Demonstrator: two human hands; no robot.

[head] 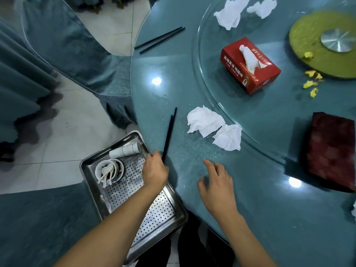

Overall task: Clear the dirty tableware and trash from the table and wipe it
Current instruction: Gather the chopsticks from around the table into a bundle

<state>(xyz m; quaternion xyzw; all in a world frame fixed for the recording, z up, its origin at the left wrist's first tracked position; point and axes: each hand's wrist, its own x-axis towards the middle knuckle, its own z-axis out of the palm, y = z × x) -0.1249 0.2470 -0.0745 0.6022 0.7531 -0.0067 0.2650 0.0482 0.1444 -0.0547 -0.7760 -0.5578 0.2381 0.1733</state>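
My left hand (155, 169) grips the lower end of a pair of black chopsticks (170, 130) at the table's near left edge, beside a steel tray (154, 214). The tray holds stacked white bowls with spoons (109, 171) and a stack of paper cups (124, 150). My right hand (216, 182) hovers open over the glass table (192, 89), fingers spread. Two crumpled tissues (205, 121) (228, 136) lie just beyond it. A second pair of black chopsticks (159, 39) lies at the far left edge.
On the glass turntable (269, 116) stand a red tissue box (250, 65), more crumpled tissues (231, 12), yellow scraps (310, 83) and a gold centre disc (308, 41). A dark red cloth (331, 149) lies at right. Covered chairs (67, 43) stand to the left.
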